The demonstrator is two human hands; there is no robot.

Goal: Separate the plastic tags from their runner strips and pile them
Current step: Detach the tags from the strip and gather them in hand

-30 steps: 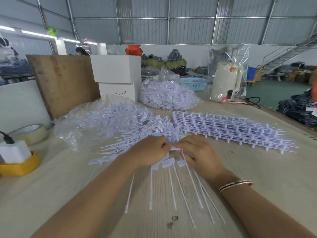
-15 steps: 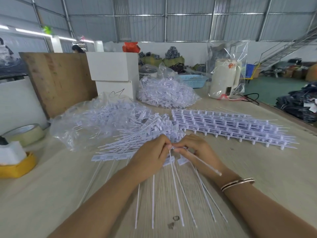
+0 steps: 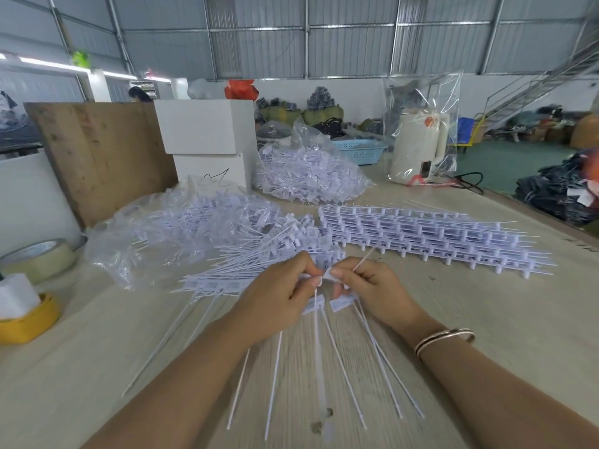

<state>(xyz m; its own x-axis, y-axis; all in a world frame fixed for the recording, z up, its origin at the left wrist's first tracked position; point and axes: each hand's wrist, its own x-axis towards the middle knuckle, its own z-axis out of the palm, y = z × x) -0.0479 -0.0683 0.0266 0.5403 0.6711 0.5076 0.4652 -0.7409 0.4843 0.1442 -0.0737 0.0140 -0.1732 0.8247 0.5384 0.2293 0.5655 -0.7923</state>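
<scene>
Both hands meet at the table's middle over a strip of white plastic tags whose long tails fan toward me. My left hand pinches the strip's top edge. My right hand pinches one tag at its head, and that tag's tail sticks up and away from the fingers. Just behind the hands lies a pile of loose tags. To the right lies a stack of uncut tag strips still on their runners.
Clear bags of tags lie at the left and behind. White boxes, a wooden board, a tape roll, a yellow holder and a bagged kettle stand around.
My right hand has swung a tag so that its tail points up and away, where it pointed right half a second ago. The left hand stays on the strip.
</scene>
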